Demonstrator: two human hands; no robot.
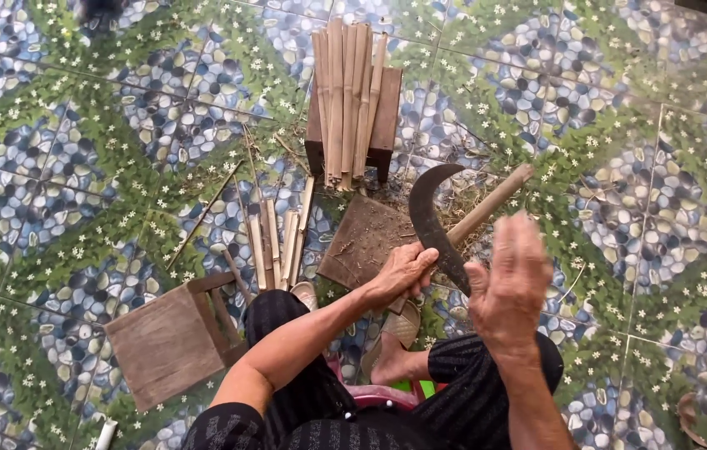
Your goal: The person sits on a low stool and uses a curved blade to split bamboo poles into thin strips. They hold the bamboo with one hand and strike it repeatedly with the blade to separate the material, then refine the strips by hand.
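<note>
The left hand is closed around the lower end of a bamboo stick, fingers wrapped tight on it just above the person's knees. The stick's long axis runs up and to the right from that grip, its free end lying well out over the tiled floor. A curved sickle blade crosses the stick near the left hand, its dark arc bending up and left, its lower part meeting the stick close to the fingers (where the blade's handle sits cannot be told, as the hands hide it). The right hand is raised just to the right of the blade, blurred, fingers loosely spread and holding nothing that shows; it is near the stick but apart from it, so the left hand is the one on the stick. Beneath the stick lies a flat brown board with shavings about it. Further up, a bundle of split bamboo rests lengthwise on a small wooden stool; shorter strips lie left of the board, and a second stool lies tipped at lower left. No packages, labels or signs show.
</note>
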